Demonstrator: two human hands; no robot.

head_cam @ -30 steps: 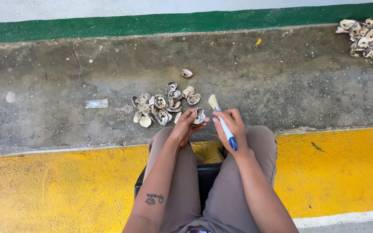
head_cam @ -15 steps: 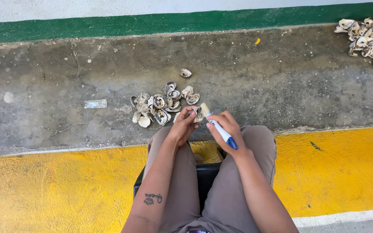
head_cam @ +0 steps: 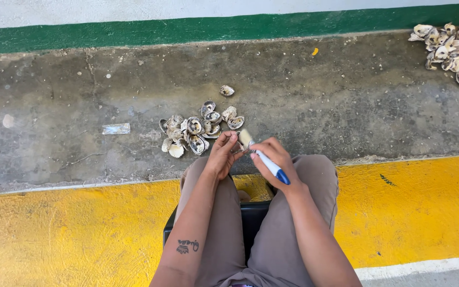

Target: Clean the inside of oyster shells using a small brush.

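I am pinching a small shell (head_cam: pixel 236 144) in my left hand (head_cam: pixel 222 155), mostly hidden by my fingers, while my right hand (head_cam: pixel 275 159) is gripping a blue-handled brush (head_cam: pixel 261 155), its pale bristles touching the shell. A pile of rough, pearly shells (head_cam: pixel 195 130) is lying on the cracked concrete floor (head_cam: pixel 320 106) just beyond my knees.

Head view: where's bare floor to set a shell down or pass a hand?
Bare grey concrete left of the small flat wrapper scrap, and between the near pile of open shells and the far corner shell heap. Crowded around the near pile, just ahead of both hands.
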